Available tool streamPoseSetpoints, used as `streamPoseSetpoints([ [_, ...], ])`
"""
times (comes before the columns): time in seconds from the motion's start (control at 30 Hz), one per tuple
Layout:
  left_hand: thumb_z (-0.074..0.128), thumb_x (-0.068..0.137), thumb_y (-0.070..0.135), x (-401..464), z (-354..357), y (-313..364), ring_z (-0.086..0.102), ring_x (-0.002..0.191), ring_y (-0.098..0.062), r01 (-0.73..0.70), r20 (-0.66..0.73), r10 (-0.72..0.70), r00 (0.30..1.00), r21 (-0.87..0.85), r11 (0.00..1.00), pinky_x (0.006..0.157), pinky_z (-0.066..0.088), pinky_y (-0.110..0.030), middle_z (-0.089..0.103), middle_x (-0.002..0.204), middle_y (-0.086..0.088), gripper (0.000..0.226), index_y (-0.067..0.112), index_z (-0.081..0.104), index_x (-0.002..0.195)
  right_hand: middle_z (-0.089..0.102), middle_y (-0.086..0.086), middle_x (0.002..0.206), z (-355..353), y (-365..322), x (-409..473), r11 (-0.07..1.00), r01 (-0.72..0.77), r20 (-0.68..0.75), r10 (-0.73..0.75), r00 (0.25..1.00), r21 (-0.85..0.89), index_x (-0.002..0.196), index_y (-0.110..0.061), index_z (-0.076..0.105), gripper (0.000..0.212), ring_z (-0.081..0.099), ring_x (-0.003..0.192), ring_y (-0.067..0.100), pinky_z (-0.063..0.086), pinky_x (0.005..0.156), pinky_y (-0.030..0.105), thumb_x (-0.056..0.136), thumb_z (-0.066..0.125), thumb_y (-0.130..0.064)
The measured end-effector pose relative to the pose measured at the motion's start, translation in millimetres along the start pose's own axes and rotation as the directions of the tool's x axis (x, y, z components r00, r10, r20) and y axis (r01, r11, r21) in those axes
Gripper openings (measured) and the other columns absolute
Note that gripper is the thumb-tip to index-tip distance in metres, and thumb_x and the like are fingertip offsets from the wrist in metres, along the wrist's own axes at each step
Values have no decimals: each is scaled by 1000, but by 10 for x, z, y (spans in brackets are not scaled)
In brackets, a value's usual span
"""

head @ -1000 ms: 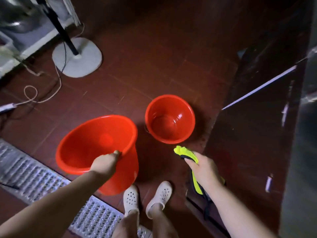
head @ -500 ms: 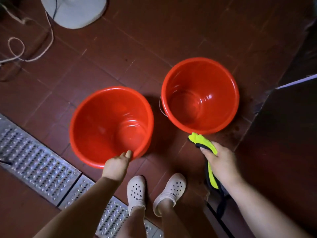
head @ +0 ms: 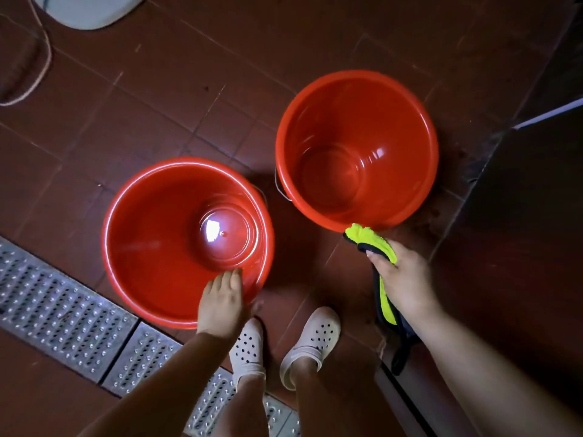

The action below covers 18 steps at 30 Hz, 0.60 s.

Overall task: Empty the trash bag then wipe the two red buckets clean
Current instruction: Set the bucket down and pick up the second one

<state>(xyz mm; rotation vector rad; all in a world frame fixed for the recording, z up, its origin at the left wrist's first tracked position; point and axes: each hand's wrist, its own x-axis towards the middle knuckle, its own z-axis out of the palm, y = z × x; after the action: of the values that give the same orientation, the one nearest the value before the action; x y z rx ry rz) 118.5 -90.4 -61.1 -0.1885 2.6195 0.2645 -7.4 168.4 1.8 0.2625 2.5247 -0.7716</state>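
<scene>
Red buckets both upright, empty — left hand (head: 220, 302) lies flat-fingered on near bucket (head: 157, 247) rim; right hand (head: 402, 279) grips cloth (head: 372, 239) just below far bucket (head: 356, 146). Wiping prob. not begun; trash bag unseen.

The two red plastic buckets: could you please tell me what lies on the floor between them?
In the head view, only bare brown floor tile separates the left red plastic bucket from the right red plastic bucket.

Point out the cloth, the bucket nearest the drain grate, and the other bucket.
cloth (head: 377, 242), head view, yellow top fold.
left bucket (head: 151, 247), head view, inner wall.
right bucket (head: 394, 127), head view, inner wall.
</scene>
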Motion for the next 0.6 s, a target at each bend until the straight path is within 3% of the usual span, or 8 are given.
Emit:
streamPoseSetpoints([
  [0.1,77,70,35,264,-318,414,62,85,-34,-134,-193,104,976,-148,980,74,51,-37,63,94,-17,61,-4,58,113,70,6,88,-117,-28,22,999,-16,-31,17,999,46,103,-18,69,18,63,82,27,47,71,34,86,64,-25],
  [0.17,65,84,29,522,-481,751,58,99,-33,-119,-151,72,986,-332,936,83,46,-37,61,108,-16,49,1,52,121,70,9,89,-188,-39,48,997,-30,-50,33,998,70,105,-14,68,22,63,84,30,48,74,36,87,65,-25],
  [0.23,57,89,28,810,-552,1047,55,106,-36,59,-24,-87,996,-553,831,82,42,-37,59,115,-19,42,2,45,121,70,11,90,-246,-25,92,995,-44,-67,50,996,94,108,-13,68,25,63,85,31,49,77,39,87,64,-26],
  [0.3,56,91,29,1107,-526,1260,54,110,-39,330,177,-293,939,-704,630,81,40,-36,57,118,-24,42,0,42,117,71,11,91,-286,25,140,992,-47,-88,58,994,121,110,-13,68,26,64,85,30,49,77,38,87,64,-25],
  [0.37,61,88,31,1360,-442,1377,54,114,-38,534,376,-425,824,-768,355,91,43,-36,56,123,-25,50,-4,43,120,71,9,92,-315,95,183,990,-41,-114,57,992,138,111,-15,67,27,64,86,28,48,77,36,87,64,-26],
  [0.47,68,85,23,1579,-328,1461,59,109,-36,594,578,-411,705,-798,-104,96,48,-44,59,120,-22,49,-3,50,122,71,8,92,-340,217,232,987,-47,-132,68,989,156,112,-15,67,27,64,87,27,48,77,35,87,64,-25],
  [0.53,68,84,13,1640,-300,1489,64,87,-30,541,621,-356,698,-784,-306,79,58,-41,64,99,-16,32,-3,57,110,71,5,91,-366,281,245,985,-52,-143,76,987,167,111,-16,67,25,63,85,24,45,72,31,87,64,-25],
  [0.6,67,84,8,1658,-398,1540,60,67,-18,532,650,-327,686,-755,-383,48,56,-25,60,79,-7,13,5,57,91,70,2,88,-426,301,229,983,-48,-150,76,986,178,109,-19,68,23,64,84,23,43,70,29,87,64,-25],
])
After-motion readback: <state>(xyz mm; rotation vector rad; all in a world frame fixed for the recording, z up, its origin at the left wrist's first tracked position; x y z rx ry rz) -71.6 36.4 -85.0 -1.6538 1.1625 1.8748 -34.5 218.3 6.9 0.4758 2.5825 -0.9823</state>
